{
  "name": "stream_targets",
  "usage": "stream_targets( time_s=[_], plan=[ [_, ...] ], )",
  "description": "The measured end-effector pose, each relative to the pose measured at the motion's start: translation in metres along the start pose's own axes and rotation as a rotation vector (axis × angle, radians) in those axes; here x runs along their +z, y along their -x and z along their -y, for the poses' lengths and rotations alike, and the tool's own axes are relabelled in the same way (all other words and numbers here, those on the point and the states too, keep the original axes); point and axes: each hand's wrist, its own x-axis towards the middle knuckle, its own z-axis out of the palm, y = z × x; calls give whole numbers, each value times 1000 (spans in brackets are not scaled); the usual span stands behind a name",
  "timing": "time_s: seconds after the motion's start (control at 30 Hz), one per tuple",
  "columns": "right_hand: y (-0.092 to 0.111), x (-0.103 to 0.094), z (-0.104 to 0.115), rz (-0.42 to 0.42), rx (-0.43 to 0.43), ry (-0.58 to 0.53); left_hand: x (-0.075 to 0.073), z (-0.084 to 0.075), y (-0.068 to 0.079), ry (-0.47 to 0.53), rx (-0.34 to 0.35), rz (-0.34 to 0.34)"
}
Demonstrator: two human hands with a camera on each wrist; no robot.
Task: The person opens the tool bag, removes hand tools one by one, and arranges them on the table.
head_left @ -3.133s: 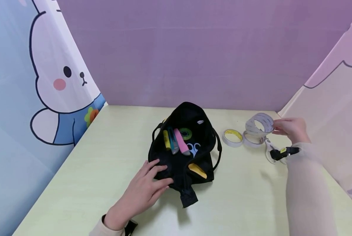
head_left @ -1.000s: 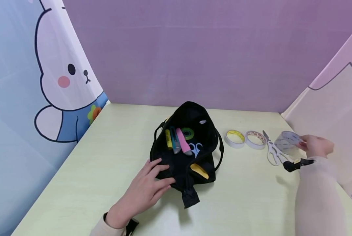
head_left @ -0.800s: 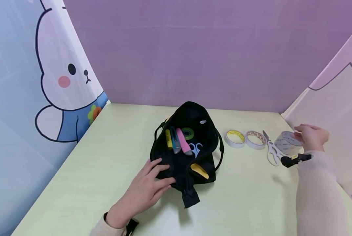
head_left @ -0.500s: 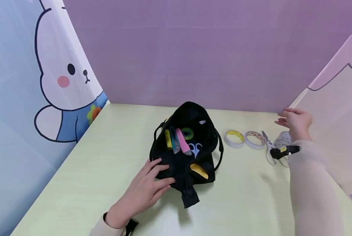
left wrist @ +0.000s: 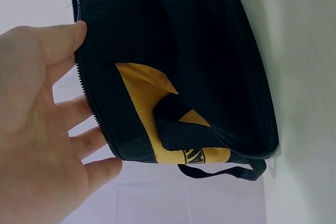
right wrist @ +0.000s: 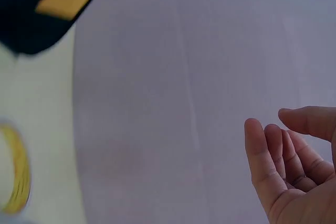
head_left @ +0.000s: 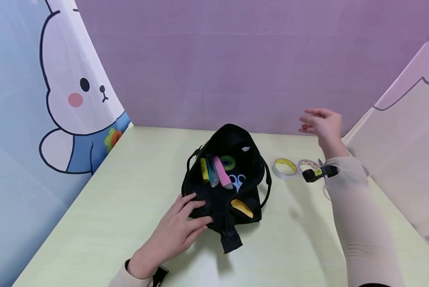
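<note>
At the clock's centre a black bag gapes, its rim pinched by the left hand at eight o'clock, the empty, loose-fingered right hand at two; should that pinch slacken, the rim could sag inward.

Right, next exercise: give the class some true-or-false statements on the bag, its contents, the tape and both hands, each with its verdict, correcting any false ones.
1. The yellow-lined tape roll lies on the table. True.
2. The right hand is holding that tape roll. False: the hand holds nothing.
3. The left hand touches the bag. True.
4. The pink tool is inside the bag. True.
5. The blue-handled scissors lie outside the bag. False: they are in it.
</note>
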Motion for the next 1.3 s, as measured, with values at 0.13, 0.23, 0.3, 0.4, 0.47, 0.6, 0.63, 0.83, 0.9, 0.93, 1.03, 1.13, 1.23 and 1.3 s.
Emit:
stream_targets(
  time_s=[0.13,0.23,0.3,0.4,0.47,0.6,0.63,0.83,0.9,0.93,1.03,1.13,1.23,1.3],
  plan=[
    [5,28,6,84,-32,-15,1,0,0,5,0,-4],
    [8,48,8,135,-28,-50,2,1,0,6,3,-7],
    [9,61,8,160,-26,-63,2,1,0,5,4,-8],
    [11,79,7,201,-18,-98,2,1,0,6,0,-3],
    [12,90,6,224,-10,-110,3,2,0,7,-3,-1],
    [14,110,2,265,4,-108,4,2,1,8,-7,2],
    [15,114,0,275,9,-102,4,2,1,8,-7,1],
    [20,137,-14,341,47,-62,5,2,1,10,-4,-6],
    [21,143,-19,372,66,-48,5,2,1,10,-1,-8],
    [21,146,-22,392,76,-38,5,2,1,11,0,-9],
    [23,150,-30,480,113,38,6,2,2,13,1,-8],
    [24,153,-38,597,149,183,6,2,2,12,-1,-4],
    [24,153,-49,717,192,345,5,3,2,10,-3,1],
    [24,154,-55,778,207,444,5,3,2,10,-3,2]
  ],
)
